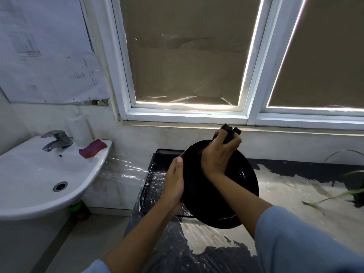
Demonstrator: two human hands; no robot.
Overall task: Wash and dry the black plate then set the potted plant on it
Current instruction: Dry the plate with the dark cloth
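Note:
The black plate [242,186] is held up on edge above the table, tilted with its face towards me. My left hand [174,182] grips its left rim. My right hand [220,152] presses a bunched dark cloth [229,131] against the plate's upper part; the cloth's ends stick out above my fingers. At the far right edge only some green leaves of the potted plant [354,186] show; its pot is mostly cut off by the frame.
A white sink [29,174] with a chrome tap [56,141] stands at the left, a purple sponge [92,148] on its rim. A black mesh tray [155,178] lies on the plastic-covered table [285,196] behind the plate. A window is above.

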